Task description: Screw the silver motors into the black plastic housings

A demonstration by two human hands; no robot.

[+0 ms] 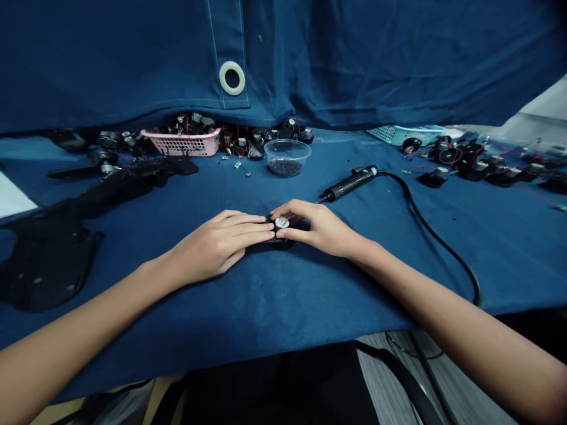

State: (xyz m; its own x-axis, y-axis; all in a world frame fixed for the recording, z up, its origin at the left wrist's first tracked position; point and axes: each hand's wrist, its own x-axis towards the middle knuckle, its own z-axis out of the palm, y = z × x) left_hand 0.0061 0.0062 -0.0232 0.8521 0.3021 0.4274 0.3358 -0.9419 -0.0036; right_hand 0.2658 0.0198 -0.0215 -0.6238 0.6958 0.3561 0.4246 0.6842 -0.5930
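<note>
Between my hands, low over the blue cloth, is a black plastic housing with a small electric motor seated upright in it. The motor has a white end cap and a red wire. My left hand steadies the housing from the left, its fingers stretched out and pressed together, tips against the motor's side. From the right, my right hand closes thumb and index finger around the motor. Both hands partly hide the housing. Just behind my right hand lies a black electric screwdriver, its bit pointing toward the hand.
A clear tub of small dark screws stands behind my hands. Wired motor parts fill a pink basket and lie around it. More motor assemblies sit right, near a turquoise basket. Black parts lie left. A blue curtain hangs behind.
</note>
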